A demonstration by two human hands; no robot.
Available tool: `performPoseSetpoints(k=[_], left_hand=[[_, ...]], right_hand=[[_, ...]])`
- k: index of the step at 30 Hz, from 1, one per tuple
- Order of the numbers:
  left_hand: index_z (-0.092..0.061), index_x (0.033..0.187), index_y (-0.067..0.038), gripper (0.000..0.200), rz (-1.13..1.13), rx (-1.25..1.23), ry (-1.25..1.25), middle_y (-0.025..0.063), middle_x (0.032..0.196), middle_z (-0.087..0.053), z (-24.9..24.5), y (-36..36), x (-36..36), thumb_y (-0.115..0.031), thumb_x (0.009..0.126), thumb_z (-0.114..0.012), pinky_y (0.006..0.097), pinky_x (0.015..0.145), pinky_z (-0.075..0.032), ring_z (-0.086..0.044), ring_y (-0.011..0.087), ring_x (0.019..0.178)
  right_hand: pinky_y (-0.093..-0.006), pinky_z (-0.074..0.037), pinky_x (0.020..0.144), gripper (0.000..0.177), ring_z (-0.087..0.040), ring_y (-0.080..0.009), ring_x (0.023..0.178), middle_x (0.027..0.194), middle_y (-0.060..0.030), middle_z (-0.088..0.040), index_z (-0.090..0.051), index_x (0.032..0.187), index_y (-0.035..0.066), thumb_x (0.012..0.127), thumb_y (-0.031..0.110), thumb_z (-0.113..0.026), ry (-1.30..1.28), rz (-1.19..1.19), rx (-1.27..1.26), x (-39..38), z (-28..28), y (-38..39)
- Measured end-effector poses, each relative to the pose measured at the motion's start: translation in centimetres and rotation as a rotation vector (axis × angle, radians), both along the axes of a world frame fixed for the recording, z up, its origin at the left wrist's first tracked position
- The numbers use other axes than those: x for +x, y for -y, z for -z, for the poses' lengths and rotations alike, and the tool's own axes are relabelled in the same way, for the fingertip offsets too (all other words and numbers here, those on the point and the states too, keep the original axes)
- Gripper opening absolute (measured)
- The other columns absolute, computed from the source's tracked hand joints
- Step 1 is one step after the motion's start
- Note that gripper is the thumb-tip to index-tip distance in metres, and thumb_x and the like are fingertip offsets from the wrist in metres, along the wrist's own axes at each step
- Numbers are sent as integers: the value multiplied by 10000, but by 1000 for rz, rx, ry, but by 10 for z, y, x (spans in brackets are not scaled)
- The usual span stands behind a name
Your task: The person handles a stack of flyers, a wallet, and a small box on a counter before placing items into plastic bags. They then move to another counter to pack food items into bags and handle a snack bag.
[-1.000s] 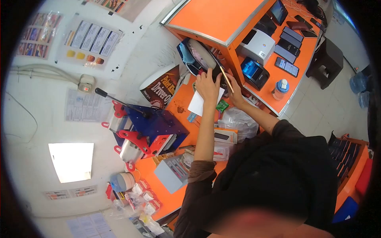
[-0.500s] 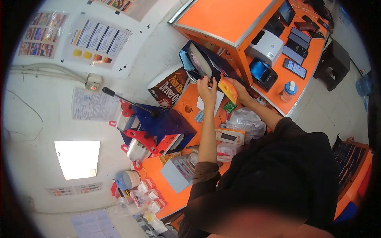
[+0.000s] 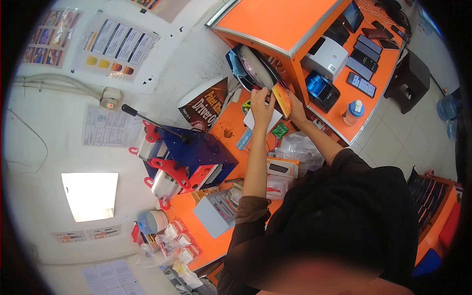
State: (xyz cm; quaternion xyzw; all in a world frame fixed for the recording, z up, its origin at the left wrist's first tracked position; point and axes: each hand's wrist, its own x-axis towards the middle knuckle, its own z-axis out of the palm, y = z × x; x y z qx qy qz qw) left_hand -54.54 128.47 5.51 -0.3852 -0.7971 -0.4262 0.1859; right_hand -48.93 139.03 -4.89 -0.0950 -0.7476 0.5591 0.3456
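My right hand (image 3: 297, 112) grips an orange-and-yellow packet (image 3: 281, 100), held up beside the open dark bag (image 3: 236, 69). Close to the packet's left side and at the lower edge of the bag is my left hand (image 3: 262, 109), its fingers drawn together; what they pinch is too small to make out. A pale rounded item (image 3: 259, 71) sticks out of the bag. Below the hands lie a white sheet (image 3: 273, 119), partly hidden by my left hand, and a small green packet (image 3: 280, 130). A green-and-black item (image 3: 246, 107) shows beside my left hand.
On the orange desk are a blue machine (image 3: 196, 152) with a long lever, a grey drawer box (image 3: 211, 215), a power bank box (image 3: 282, 167) and a plastic bag (image 3: 300, 147). Right of the raised orange shelf (image 3: 265, 22) are several phones, a printer (image 3: 325, 58) and a bottle (image 3: 353, 112).
The view has shifted slightly. The orange packet is closer to my left hand and turned more edge-on. The green-and-black item has come into sight beside my left hand, and the bag looks wider open.
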Motion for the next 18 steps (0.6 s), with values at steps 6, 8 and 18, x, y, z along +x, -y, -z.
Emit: performPoseSetpoints(k=[6, 8, 18], left_hand=[[-515, 758, -1, 160, -44, -93, -90, 97, 680, -461, 3, 5, -1, -84, 799, -645, 325, 589, -399, -478, 218, 652], [-519, 768, -5, 150, -61, -58, -73, 97, 682, -463, 6, 3, 0, -89, 810, -637, 327, 593, -396, -475, 218, 650], [-507, 1065, -20, 194, -283, 479, 266, 56, 776, -500, 22, 25, 83, -69, 878, -532, 313, 673, -411, -490, 169, 722]], right_hand=[[-433, -522, 724, 266, -631, -406, 845, 834, -258, -631, -560, 1007, -45, 760, 53, -572, 535, 64, 323, -33, -30, -9], [-434, -529, 706, 216, -641, -403, 798, 774, -242, -637, -595, 938, -50, 766, 79, -571, 547, 74, 437, -42, -45, -18], [-497, -509, 721, 114, -627, -437, 804, 811, -272, -623, -594, 833, -49, 767, 40, -568, 481, 122, 583, -34, -73, -16]])
